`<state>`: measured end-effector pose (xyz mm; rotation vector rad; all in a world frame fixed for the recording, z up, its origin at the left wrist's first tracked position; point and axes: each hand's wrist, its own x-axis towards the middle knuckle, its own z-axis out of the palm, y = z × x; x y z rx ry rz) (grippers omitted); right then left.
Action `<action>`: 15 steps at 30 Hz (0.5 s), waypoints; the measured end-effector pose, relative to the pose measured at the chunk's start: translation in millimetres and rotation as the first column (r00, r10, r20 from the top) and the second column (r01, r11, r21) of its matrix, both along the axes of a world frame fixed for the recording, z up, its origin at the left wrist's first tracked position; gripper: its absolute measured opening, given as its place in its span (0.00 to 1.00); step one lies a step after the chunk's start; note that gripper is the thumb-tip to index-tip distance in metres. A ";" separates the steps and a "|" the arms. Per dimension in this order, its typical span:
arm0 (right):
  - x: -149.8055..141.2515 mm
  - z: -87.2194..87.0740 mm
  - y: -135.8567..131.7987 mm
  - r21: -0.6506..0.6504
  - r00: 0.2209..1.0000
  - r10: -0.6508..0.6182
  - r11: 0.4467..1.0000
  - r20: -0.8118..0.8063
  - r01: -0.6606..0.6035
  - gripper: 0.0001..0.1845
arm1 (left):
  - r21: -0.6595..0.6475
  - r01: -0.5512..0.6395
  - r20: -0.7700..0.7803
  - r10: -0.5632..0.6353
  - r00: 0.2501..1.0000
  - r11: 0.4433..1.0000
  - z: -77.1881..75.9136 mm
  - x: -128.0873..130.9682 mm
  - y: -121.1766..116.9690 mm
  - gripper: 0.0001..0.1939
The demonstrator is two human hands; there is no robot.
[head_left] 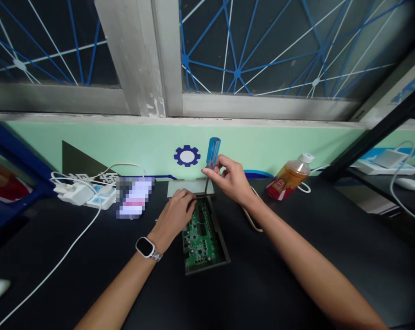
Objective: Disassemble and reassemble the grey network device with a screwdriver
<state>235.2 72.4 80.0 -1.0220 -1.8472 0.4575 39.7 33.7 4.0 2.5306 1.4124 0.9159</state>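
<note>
A green circuit board (200, 243) lies in a dark open housing (224, 250) on the black desk. My right hand (230, 178) grips a screwdriver (213, 153) by the lower end of its clear blue handle. The screwdriver stands nearly upright, its shaft reaching down to the far end of the housing; where exactly the tip rests is too small to make out. My left hand (176, 211), with a watch (145, 247) on its wrist, curls over the far left edge of the housing. Its fingertips are partly hidden, and I cannot tell whether they pinch anything. A pale flat panel (175, 187) lies behind the housing.
Left of the housing are a blurred phone (135, 198) and a white power strip (102, 198) with plugs and a trailing white cable (73, 243). A drink bottle (288, 178) leans at the right. Near my right forearm lies a beige loop (252, 219). The wall (152, 151) closes the back.
</note>
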 end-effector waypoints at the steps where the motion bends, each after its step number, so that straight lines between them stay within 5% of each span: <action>1: -0.2 -0.7 0.6 0.007 1.000 -0.003 1.000 -0.003 0.003 0.20 | -0.004 -0.006 0.018 0.006 1.000 1.000 2.0 -7.5 -1.8 0.10; 9: -1.0 -6.4 -0.1 -0.116 0.995 -0.047 0.993 -0.092 0.036 0.18 | -0.182 0.006 -0.124 -0.029 0.992 0.983 3.3 -95.8 -15.5 0.09; 15: -4.3 -2.7 -5.8 -0.159 0.969 0.009 0.986 -0.248 -0.050 0.19 | -0.274 -0.021 -0.140 -0.018 0.990 0.961 -7.4 -113.4 -15.3 0.08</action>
